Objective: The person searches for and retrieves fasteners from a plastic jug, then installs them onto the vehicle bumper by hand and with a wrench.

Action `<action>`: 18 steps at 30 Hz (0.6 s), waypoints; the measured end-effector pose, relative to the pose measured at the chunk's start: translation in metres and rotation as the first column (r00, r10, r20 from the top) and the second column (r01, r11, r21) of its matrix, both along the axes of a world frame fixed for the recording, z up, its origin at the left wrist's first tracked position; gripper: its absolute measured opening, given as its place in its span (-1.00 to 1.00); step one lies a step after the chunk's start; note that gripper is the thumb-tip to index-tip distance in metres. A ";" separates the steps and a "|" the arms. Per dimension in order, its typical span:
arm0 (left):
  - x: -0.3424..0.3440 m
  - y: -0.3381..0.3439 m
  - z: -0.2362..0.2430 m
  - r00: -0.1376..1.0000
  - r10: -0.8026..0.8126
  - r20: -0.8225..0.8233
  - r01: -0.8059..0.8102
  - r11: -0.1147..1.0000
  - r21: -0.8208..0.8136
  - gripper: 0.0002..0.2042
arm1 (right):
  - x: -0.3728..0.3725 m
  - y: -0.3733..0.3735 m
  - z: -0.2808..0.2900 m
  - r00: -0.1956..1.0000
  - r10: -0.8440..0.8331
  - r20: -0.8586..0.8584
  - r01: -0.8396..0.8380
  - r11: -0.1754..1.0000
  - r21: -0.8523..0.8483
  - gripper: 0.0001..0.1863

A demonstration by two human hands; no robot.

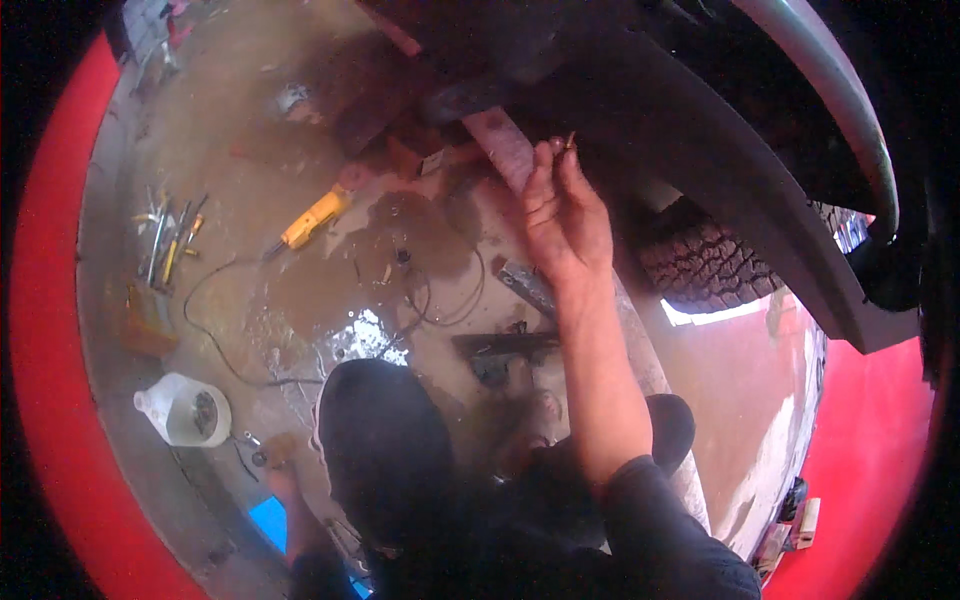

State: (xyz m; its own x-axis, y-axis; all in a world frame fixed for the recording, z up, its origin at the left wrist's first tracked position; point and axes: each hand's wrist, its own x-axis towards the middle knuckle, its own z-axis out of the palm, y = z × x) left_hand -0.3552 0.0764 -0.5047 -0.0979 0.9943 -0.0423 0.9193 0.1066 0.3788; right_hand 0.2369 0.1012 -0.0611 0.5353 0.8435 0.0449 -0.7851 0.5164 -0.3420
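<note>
My right hand (560, 215) is raised below the dark vehicle underside (660, 110), closed on a small bolt (569, 140) between thumb and fingertips at its upper end. My left hand (280, 460) is low at the left, beside small metal parts (257, 450) on the ground and near the cut white plastic jug (185, 408); its fingers are too unclear to tell whether they hold anything. A yellow power tool (312, 220) with a cord lies on the wet floor (260, 320), beyond my dark-clad knee.
Several screwdrivers and hand tools (170, 240) lie at the left. A treaded tyre (710, 265) stands at the right under the bodywork. A long plank (495, 140) runs beneath my right arm. Red surfaces (60, 300) line both edges, and wooden blocks (805, 525) sit at lower right.
</note>
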 end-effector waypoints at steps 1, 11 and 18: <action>-0.002 0.000 -0.007 0.999 0.010 -0.031 -0.010 1.000 -0.009 -0.67 | -0.001 0.001 0.000 1.000 0.018 0.001 -0.018 1.000 0.025 -0.84; -0.021 -0.002 -0.013 0.973 0.140 -0.181 -0.183 0.952 -0.246 -0.65 | -0.004 0.005 0.000 0.980 0.139 -0.145 -0.114 0.980 0.166 -0.80; -0.017 -0.009 0.076 0.944 0.317 0.092 -0.324 0.943 0.073 -0.60 | -0.001 0.013 0.008 0.983 0.181 -0.043 -0.180 0.983 0.018 -0.74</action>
State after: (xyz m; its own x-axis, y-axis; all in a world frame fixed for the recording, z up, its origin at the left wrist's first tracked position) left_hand -0.3723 0.0676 -0.4288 -0.4122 0.9108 0.0215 0.8089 0.3550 0.4688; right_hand 0.2362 0.1138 -0.0528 0.3759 0.9259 0.0371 -0.8800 0.3692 -0.2989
